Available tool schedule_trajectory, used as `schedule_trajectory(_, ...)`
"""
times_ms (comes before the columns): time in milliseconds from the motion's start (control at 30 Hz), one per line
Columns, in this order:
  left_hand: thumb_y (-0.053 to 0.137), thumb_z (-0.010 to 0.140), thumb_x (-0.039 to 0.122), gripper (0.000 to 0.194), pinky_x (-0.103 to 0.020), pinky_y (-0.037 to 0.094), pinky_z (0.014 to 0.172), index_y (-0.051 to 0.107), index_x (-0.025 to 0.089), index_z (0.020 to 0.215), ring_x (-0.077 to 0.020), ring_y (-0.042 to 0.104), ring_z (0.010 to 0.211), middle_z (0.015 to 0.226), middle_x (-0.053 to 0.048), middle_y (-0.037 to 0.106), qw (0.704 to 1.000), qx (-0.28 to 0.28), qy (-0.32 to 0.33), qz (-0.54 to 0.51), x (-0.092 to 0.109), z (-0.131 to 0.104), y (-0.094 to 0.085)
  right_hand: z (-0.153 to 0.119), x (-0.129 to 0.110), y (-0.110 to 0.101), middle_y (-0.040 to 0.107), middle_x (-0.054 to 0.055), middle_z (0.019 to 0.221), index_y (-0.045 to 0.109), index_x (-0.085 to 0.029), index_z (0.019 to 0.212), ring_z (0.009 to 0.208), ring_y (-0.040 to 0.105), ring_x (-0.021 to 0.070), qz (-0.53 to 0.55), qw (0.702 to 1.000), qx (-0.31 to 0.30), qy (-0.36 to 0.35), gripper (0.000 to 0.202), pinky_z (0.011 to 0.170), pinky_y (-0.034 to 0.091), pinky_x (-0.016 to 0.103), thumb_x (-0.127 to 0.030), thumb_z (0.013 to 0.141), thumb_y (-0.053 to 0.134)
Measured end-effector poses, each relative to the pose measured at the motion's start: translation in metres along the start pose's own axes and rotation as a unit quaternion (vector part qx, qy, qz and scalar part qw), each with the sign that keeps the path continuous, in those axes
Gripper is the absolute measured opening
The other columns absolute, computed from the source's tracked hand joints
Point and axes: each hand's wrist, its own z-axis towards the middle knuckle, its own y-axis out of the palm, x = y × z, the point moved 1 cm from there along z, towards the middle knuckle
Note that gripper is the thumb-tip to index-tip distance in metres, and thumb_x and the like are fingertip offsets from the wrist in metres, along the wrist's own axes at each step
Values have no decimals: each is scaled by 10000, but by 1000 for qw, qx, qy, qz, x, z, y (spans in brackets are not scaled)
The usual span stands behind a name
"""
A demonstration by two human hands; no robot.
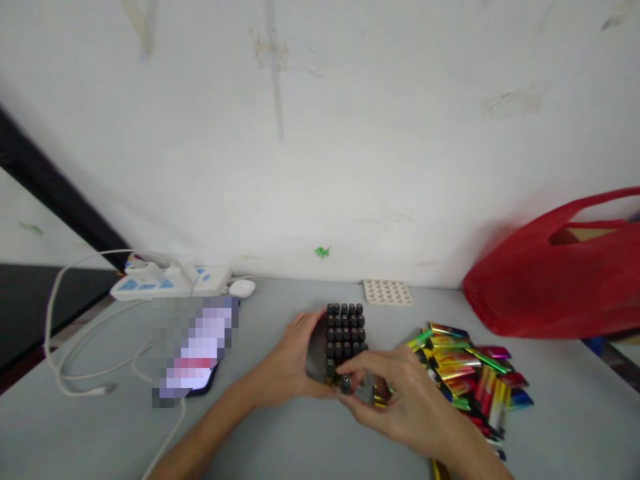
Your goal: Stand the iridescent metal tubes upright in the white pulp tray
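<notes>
A block of several dark capped cylinders [345, 330] stands upright on the grey table [90, 427], packed in rows. My left hand [290, 363] cups the block's left side and steadies it. My right hand [395, 393] pinches one dark cylinder [345, 383] at the block's near edge, between thumb and fingers. Just right of my right hand lies a heap of shiny foil-coloured sleeves [470, 373] in gold, green, red and blue.
A white holed tray [387, 292] lies by the wall behind the block. A red plastic bag [560, 280] fills the right. On the left are a phone [195, 353], a white power strip [170, 280] and loose white cables [65, 360].
</notes>
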Motion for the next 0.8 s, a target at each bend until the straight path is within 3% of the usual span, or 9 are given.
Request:
schedule_trajectory(167, 1105, 571, 553, 1337, -611, 386, 1304, 444, 255, 1694, -492, 520, 1488, 1609, -186, 580, 1000, -2, 3, -1, -2, 0, 0, -2, 3, 2, 853, -25, 857, 848, -289, 1179, 665, 770, 184, -1, 1000, -12, 13, 215, 801, 576, 322, -348, 974, 865)
schedule_trajectory(400, 1095, 610, 500, 1325, -652, 367, 1312, 406, 278, 1721, -493, 489, 1517, 1638, -190, 548, 1000, -3, 9, 7, -3, -2, 0, 0, 5, 2, 817, -35, 875, 791, -317, 1291, 617, 661, 148, 55, 998, 5, 42, 263, 700, 517, 289, -418, 1048, 793)
schedule_trajectory(500, 1100, 603, 470, 1321, -658, 355, 1321, 411, 282, 1714, -494, 481, 1527, 1652, -190, 533, 1000, -4, 2, 8, -4, -2, 0, 1, 5, -4, 704, -56, 723, 785, -269, 1125, 562, 571, 129, 91, 993, 12, 72, 176, 597, 436, 264, -431, 1056, 771)
schedule_trajectory(600, 1108, 578, 442, 1339, -662, 356, 1322, 418, 269, 1712, -499, 484, 1527, 1645, -195, 540, 1000, -5, -6, 10, -5, -2, 1, 2, 8, -15, 557, -78, 593, 771, -235, 897, 511, 467, 109, 92, 990, -5, 106, 221, 529, 337, 256, -413, 1025, 795)
schedule_trajectory(800, 1117, 550, 467, 1386, -672, 330, 1338, 416, 259, 1727, -510, 468, 1545, 1656, -207, 538, 1000, -2, 3, 12, -8, -2, 1, 1, 21, -38, 600, -65, 520, 831, -228, 771, 465, 472, 111, 50, 973, -126, 189, 161, 476, 278, 247, -326, 893, 869)
